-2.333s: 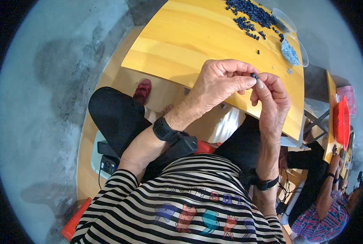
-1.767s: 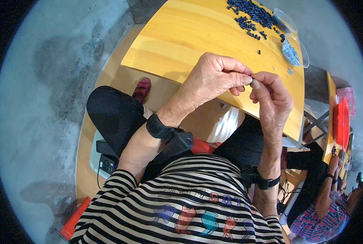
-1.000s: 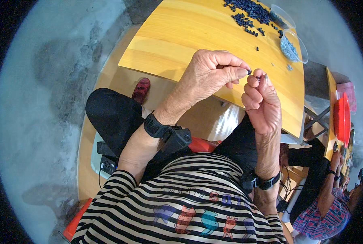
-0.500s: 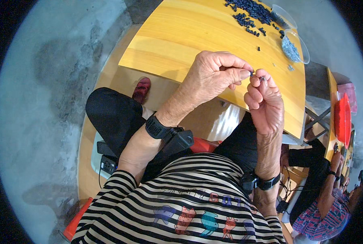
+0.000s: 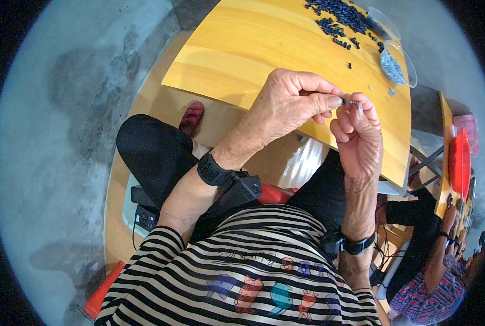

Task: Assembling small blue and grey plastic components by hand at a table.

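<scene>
- Head view: left hand [image 5: 288, 106] and right hand [image 5: 359, 136] fingertips pinching one small dark part [image 5: 351, 102] together.
- Below: yellow table [image 5: 264, 49], dark parts pile [image 5: 337, 13].

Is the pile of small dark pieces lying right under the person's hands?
No, the pile of dark pieces lies at the table's far end, well away from the left hand and right hand.
</scene>
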